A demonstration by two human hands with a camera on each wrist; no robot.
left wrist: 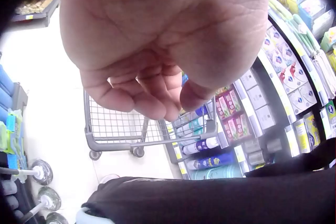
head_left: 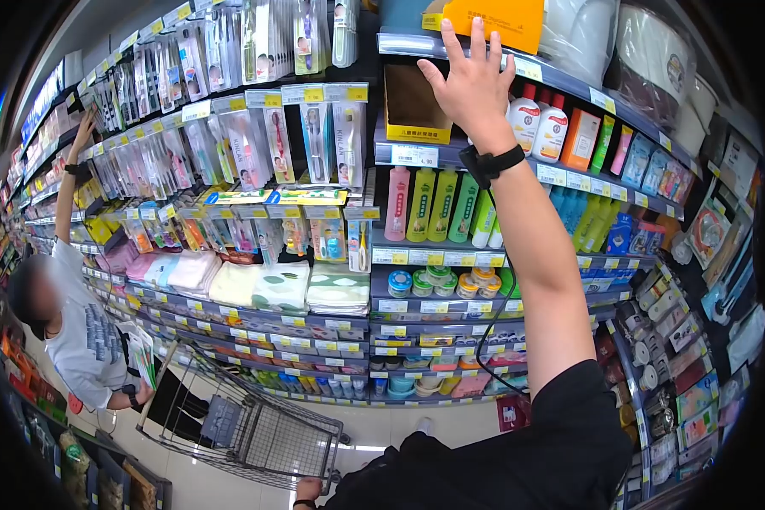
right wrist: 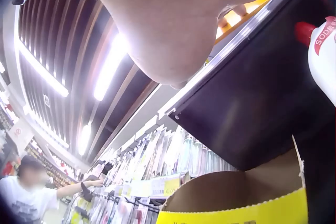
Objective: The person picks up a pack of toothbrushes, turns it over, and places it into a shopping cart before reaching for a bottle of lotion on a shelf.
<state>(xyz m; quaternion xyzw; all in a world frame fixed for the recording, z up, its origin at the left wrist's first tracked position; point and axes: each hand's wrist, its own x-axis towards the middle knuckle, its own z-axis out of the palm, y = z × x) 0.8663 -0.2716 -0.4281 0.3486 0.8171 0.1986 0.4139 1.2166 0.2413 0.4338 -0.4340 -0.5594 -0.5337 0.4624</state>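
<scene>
A: Where is the right hand (head_left: 476,89)?
B: It is up high, in front of the top shelf. Its fingers are straight and spread apart. They are at the orange box (head_left: 506,21), but you cannot tell if they touch it.

A: Where does the orange box sit?
B: On the top shelf, just past the fingers. Under that shelf, to the left, is a brown box with a yellow front (head_left: 416,134). To the right are two white bottles with red caps (head_left: 535,123).

A: What about the left hand (head_left: 308,489)?
B: It is down low and near. In the left wrist view its fingers bend in loosely, close to the thumb. You cannot tell if they touch the thumb. The shopping cart (head_left: 280,429) is near that hand, on the floor.

A: What else is on the shelves?
B: Pink and green bottles (head_left: 421,206) stand in a row below the yellow-fronted box. Little round jars (head_left: 438,280) are lower down. To the left, toothbrush packs (head_left: 279,140) hang in rows, and folded towels (head_left: 263,285) lie below them.

A: Is anyone else there?
B: Yes, a person in a white shirt (head_left: 89,340) is far to the left, by the cart's handle. One arm reaches up to the hanging packs.
</scene>
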